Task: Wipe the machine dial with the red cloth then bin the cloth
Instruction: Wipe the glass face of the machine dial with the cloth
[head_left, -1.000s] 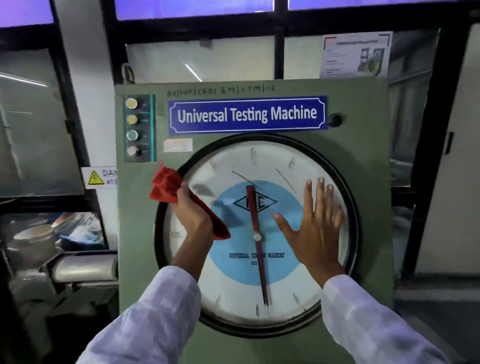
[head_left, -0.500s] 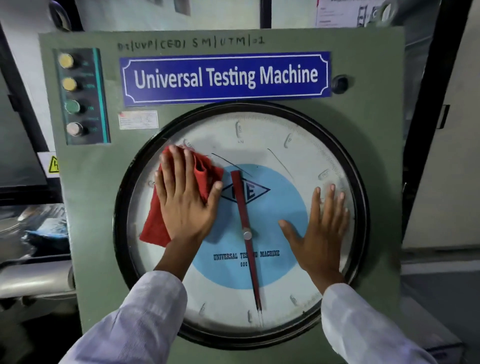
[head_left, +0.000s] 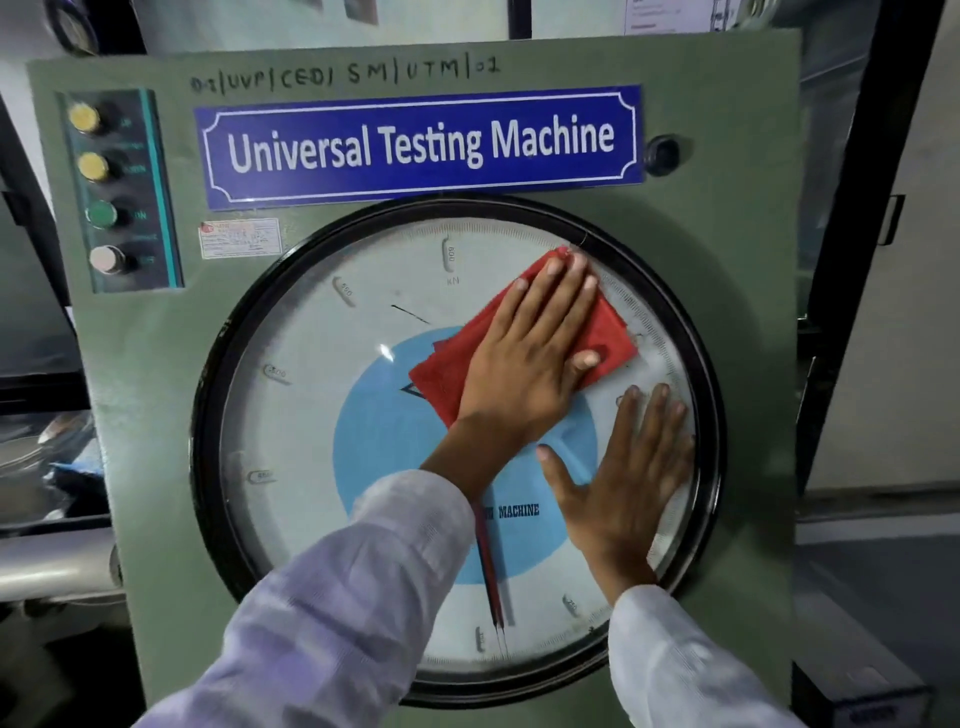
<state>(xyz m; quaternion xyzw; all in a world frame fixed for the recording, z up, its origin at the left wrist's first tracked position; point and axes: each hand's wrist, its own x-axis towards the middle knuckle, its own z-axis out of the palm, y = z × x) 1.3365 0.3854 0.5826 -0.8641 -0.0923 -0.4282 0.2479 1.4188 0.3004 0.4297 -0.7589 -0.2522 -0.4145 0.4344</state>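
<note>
The machine dial (head_left: 311, 415) is a large round white face with a blue centre and a black rim, set in a green panel. My left hand (head_left: 530, 353) lies flat on the red cloth (head_left: 608, 332), pressing it against the upper right of the dial glass. My right hand (head_left: 623, 483) rests flat with fingers spread on the lower right of the dial, just below the cloth. The red pointer (head_left: 488, 577) hangs downward, partly hidden by my left sleeve.
A blue sign (head_left: 421, 145) reading "Universal Testing Machine" sits above the dial. Several round buttons (head_left: 98, 189) run down the panel's upper left. Grey machinery (head_left: 47, 566) stands at the left, a dark frame (head_left: 852, 260) at the right. No bin is in view.
My left hand has swept the red cloth from the dial's upper left across to its upper right. My right hand stays flat on the lower right. The camera has come closer.
</note>
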